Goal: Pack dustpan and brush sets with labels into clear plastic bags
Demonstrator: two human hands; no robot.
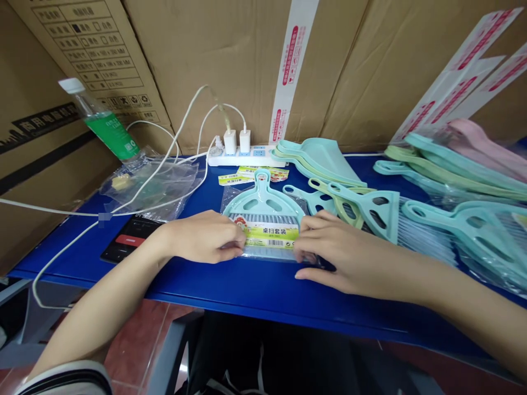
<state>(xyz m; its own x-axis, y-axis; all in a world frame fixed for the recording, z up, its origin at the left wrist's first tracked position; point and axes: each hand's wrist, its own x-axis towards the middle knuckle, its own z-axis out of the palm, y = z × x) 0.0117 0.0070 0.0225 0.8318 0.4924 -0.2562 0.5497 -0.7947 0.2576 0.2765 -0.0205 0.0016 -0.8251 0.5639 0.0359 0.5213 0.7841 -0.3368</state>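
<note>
A light-blue dustpan and brush set (263,193) lies in a clear plastic bag in front of me, handle pointing away. A yellow-green printed card (274,233) shows across its bristles. My left hand (209,237) is closed at the bag's left edge, with its fingertips pinched against the plastic. My right hand (329,247) rests at the bag's right edge. Its fingers bend down onto the plastic, while the thumb stands apart below them. Part of the bag's right side is hidden under that hand.
Loose brushes (366,211) and stacked dustpans (321,159) lie at the right, beside bagged sets (477,236). Behind are printed cards (247,174) and a power strip (247,156) with white cables. A bottle (107,129), plastic bags (152,186) and a phone (127,240) occupy the left.
</note>
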